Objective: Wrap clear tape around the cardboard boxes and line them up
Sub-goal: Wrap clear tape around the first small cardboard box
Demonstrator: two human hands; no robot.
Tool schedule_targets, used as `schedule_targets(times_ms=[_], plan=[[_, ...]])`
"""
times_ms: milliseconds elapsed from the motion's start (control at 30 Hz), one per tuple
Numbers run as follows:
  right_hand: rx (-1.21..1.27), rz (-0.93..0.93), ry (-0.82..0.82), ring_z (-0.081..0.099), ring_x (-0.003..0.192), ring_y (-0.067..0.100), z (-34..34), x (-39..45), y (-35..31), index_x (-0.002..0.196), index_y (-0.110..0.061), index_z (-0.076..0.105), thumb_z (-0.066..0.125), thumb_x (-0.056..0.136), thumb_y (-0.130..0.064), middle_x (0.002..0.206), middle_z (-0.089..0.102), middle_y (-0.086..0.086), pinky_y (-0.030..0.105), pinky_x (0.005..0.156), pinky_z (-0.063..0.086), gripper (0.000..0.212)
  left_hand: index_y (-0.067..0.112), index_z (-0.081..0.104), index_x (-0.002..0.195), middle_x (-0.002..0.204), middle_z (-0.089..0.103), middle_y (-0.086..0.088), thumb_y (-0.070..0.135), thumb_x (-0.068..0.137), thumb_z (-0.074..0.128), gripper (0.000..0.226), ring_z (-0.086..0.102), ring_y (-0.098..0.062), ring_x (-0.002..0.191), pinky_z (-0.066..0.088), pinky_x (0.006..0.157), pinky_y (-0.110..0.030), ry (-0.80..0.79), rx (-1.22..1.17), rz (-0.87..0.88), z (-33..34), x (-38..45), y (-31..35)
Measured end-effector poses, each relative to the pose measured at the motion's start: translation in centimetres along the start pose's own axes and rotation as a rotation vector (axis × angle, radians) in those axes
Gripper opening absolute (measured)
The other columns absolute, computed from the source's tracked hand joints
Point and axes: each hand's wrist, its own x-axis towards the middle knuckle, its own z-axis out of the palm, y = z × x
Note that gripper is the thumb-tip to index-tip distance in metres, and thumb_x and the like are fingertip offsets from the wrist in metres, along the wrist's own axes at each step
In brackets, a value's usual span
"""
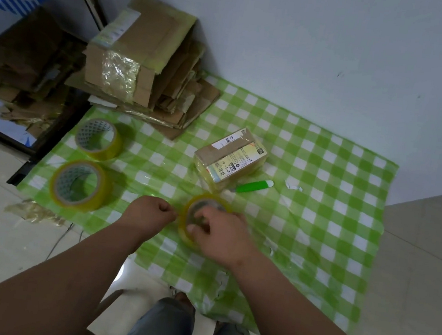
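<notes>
On the green-and-white checked plastic sheet [325, 181] your right hand [222, 235] grips a yellowish clear tape roll [193, 220], fingers curled into its core; left hand [149, 214] fisted just beside it, pinching what looks like the tape end, blurred; small taped cardboard box [229, 160] sits behind, w/ green utility knife [254, 185] touching its right side; 2 more tape rolls [97, 137] lie well to the left

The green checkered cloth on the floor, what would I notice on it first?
Probably the two hands in the middle of the green checkered cloth: the right hand grips a yellowish tape roll while the left hand pinches beside it. Just beyond sits a small taped cardboard box next to a green cutter, and two more tape rolls lie at the left.
</notes>
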Motion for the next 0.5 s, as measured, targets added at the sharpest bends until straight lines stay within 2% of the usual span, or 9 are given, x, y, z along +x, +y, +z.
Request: schedule_targets(times_ms=[33, 100, 200, 300, 367, 433, 500], plan=[[0.078, 0.055, 0.04, 0.062, 0.107, 0.022, 0.0, 0.2, 0.3, 0.116, -0.026, 0.062, 0.055, 0.096, -0.042, 0.111, 0.07, -0.001, 0.037, 0.102, 0.039, 0.026, 0.016, 0.075, 0.097, 0.092, 0.069, -0.004, 0.02, 0.092, 0.065, 0.012, 0.057, -0.015, 0.077, 0.047, 0.072, -0.03, -0.009, 0.026, 0.008, -0.2, 0.1, 0.0], [0.211, 0.186, 0.152, 0.063, 0.101, 0.026, -0.1, 0.8, 1.0, 0.108, -0.021, 0.065, 0.054, 0.098, -0.035, 0.106, 0.07, 0.003, 0.037, 0.091, 0.048, 0.021, 0.022, 0.068, 0.123, 0.112, 0.065, 0.005, 0.017, 0.095, 0.058, 0.031, 0.058, -0.01, 0.088, 0.045, 0.075, -0.026, 0.006, 0.004, 0.045, -0.5, 0.5, 0.2], [0.296, 0.303, 0.289, 0.063, 0.094, 0.028, -0.6, 2.1, 1.4, 0.099, -0.013, 0.067, 0.052, 0.099, -0.027, 0.098, 0.068, 0.007, 0.037, 0.082, 0.05, 0.02, 0.023, 0.051, 0.143, 0.138, 0.056, 0.002, 0.016, 0.097, 0.055, 0.047, 0.055, -0.015, 0.114, 0.043, 0.09, -0.029, 0.061, -0.047, 0.155, -0.8, 1.6, 1.9], [0.484, 0.409, 0.313, 0.058, 0.091, 0.024, -1.7, 3.3, 0.5, 0.105, -0.007, 0.066, 0.05, 0.1, -0.024, 0.097, 0.064, 0.005, 0.034, 0.081, 0.045, 0.023, 0.023, 0.038, 0.151, 0.15, 0.045, 0.0, 0.025, 0.099, 0.055, 0.055, 0.047, -0.015, 0.132, 0.038, 0.1, -0.029, 0.065, -0.106, 0.225, -1.0, 3.0, 4.5], [0.793, 0.506, 0.278, 0.056, 0.087, 0.025, -2.1, 4.1, -0.8, 0.1, -0.009, 0.068, 0.057, 0.093, -0.023, 0.094, 0.065, 0.006, 0.037, 0.08, 0.046, 0.02, 0.027, 0.032, 0.154, 0.154, 0.04, 0.001, 0.033, 0.1, 0.054, 0.059, 0.044, -0.018, 0.137, 0.035, 0.107, -0.03, -0.019, -0.22, 0.175, -0.9, 4.0, 6.3], [1.067, 0.608, 0.254, 0.058, 0.086, 0.026, -2.4, 5.1, -2.3, 0.091, -0.013, 0.069, 0.062, 0.075, -0.029, 0.092, 0.067, 0.006, 0.047, 0.086, 0.05, 0.023, 0.028, 0.034, 0.152, 0.154, 0.041, 0.002, 0.037, 0.1, 0.052, 0.055, 0.045, -0.022, 0.135, 0.035, 0.112, -0.036, -0.11, -0.32, 0.133, -0.6, 4.9, 7.7], [1.181, 0.688, 0.241, 0.061, 0.093, 0.026, -2.4, 6.1, -3.0, 0.093, -0.017, 0.067, 0.06, 0.062, -0.034, 0.098, 0.069, 0.004, 0.051, 0.094, 0.049, 0.035, 0.025, 0.046, 0.146, 0.147, 0.049, 0.002, 0.031, 0.101, 0.051, 0.046, 0.05, -0.02, 0.127, 0.039, 0.105, -0.031, -0.102, -0.287, 0.168, -0.3, 5.4, 8.7]])
